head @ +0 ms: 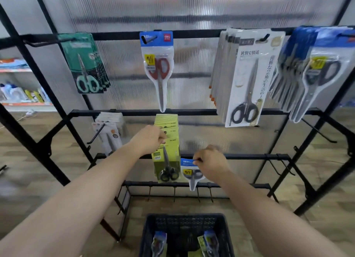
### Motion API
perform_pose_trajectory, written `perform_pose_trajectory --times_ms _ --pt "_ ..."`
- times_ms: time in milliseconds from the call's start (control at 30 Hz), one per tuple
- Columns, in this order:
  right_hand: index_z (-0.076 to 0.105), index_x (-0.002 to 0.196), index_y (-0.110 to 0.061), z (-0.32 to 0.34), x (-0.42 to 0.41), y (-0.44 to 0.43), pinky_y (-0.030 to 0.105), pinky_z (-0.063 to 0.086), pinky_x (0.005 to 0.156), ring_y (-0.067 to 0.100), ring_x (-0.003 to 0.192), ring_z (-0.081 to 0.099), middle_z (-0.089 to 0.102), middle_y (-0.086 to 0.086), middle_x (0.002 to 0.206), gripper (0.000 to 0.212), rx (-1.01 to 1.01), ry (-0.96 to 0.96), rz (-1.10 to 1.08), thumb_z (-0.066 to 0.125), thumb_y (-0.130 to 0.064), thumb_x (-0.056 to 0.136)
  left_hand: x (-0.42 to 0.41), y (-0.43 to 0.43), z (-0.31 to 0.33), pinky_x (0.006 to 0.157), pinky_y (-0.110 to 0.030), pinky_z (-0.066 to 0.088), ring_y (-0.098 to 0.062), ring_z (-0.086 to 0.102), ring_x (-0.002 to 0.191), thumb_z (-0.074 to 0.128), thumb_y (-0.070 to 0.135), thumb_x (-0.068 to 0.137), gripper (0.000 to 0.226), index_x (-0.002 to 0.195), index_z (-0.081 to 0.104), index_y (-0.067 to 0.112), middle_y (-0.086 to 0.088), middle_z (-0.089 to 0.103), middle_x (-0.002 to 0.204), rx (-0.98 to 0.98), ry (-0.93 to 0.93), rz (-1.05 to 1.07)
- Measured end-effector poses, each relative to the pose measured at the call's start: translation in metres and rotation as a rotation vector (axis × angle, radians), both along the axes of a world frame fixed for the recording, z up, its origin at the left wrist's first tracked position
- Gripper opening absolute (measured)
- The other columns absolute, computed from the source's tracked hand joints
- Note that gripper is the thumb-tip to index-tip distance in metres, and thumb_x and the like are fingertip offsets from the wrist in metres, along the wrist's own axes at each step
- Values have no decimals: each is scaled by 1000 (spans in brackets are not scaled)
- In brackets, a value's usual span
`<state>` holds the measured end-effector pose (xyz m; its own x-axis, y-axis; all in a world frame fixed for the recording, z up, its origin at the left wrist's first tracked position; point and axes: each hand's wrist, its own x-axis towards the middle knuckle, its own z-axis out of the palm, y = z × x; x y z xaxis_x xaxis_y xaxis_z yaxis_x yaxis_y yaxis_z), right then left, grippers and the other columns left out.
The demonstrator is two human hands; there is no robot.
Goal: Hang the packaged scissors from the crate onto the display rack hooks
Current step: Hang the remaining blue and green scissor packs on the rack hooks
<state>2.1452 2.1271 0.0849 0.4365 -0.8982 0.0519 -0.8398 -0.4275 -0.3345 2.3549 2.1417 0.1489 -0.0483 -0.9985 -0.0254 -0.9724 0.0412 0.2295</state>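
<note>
Right hand was pinched shut on the blue header card of a blue-topped scissors pack, fingertips closed over its top edge, the pack hanging straight down below the knuckles. We noted it close against a black crossbar of the display rack; whether a hook was already through the card's hole we could not tell, the hand covered that spot.

Left hand, up and to the left of the right one, was closed on the front of a stack of yellow-green packs already hanging, thumb and fingers gripping the upper cards.

We judged the blue-topped pack light, a thin card with a clear blister over the blades: stiff enough along the header, slick on the plastic. Best hold seemed the card top beside the hang hole, not the blister, which might flex or slip.

Below both wrists sat the dark crate, with more packs standing inside, left and right corners.
</note>
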Motion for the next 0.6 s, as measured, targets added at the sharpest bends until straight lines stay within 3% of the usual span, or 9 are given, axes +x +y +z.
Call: perform_pose_trajectory --times_ms 100,233,433,600 --pt "67 103 -23 3 -1 -1 33 45 86 16 96 51 54 1 98 20 -17 -8 -2 50 -29 95 4 0 -2 81 -27 43 -18 58 100 46 14 97 26 118 62 12 -6 62 117 -6 30 41" --pt "68 100 -25 3 0 -7 31 44 81 16 99 51 55 -2 91 19 -34 -16 13 50 -30 95 5 -12 -8 71 -27 42 -15 56 87 53 22 94 11 98 61 15 -4 63 101 -29 46 110" --pt "66 97 -26 2 1 -16 34 47 85 14 95 51 57 -2 92 17 -40 -27 10 50 -32 95 1 -36 -12 65 -30 40 -17 56 87 57 30 91 14 92 62 17 0 63 93 -191 -65 262" --pt "65 98 -26 6 -4 -21 34 48 86 14 93 51 54 -1 95 17 -53 -41 13 48 -30 96 -5 -50 -11 66 -31 39 -21 51 97 62 33 88 23 99 60 12 -5 55 102 -255 -195 297"
